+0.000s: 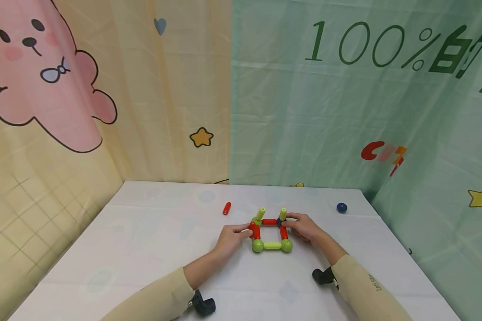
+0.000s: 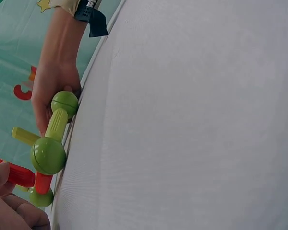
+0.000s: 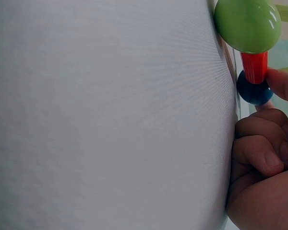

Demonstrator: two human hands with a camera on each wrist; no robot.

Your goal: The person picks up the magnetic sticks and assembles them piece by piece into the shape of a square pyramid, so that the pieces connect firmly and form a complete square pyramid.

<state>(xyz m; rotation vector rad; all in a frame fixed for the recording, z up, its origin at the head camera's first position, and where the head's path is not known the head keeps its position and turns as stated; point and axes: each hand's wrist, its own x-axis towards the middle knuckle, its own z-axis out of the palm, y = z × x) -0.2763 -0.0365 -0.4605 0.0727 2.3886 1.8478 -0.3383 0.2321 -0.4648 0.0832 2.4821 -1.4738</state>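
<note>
A square frame of toy rods and balls lies on the table. Light green balls (image 1: 258, 245) mark its near corners, joined by a yellow-green rod (image 1: 272, 245). Red rods (image 1: 269, 222) form the other sides, and two yellow-green rods (image 1: 283, 213) stick up from the far corners. My left hand (image 1: 227, 240) pinches a separate red rod (image 2: 20, 175) between thumb and fingers beside the frame's left side. At the far right corner, my right hand (image 1: 305, 226) holds the dark blue ball (image 3: 254, 89) with thumb and finger; its other fingers are curled in the right wrist view.
A loose red rod (image 1: 226, 208) lies behind the frame to the left. Towards the back right is a loose blue ball (image 1: 342, 207). The white table (image 1: 144, 249) meets printed curtains (image 1: 176, 89) at its back and sides.
</note>
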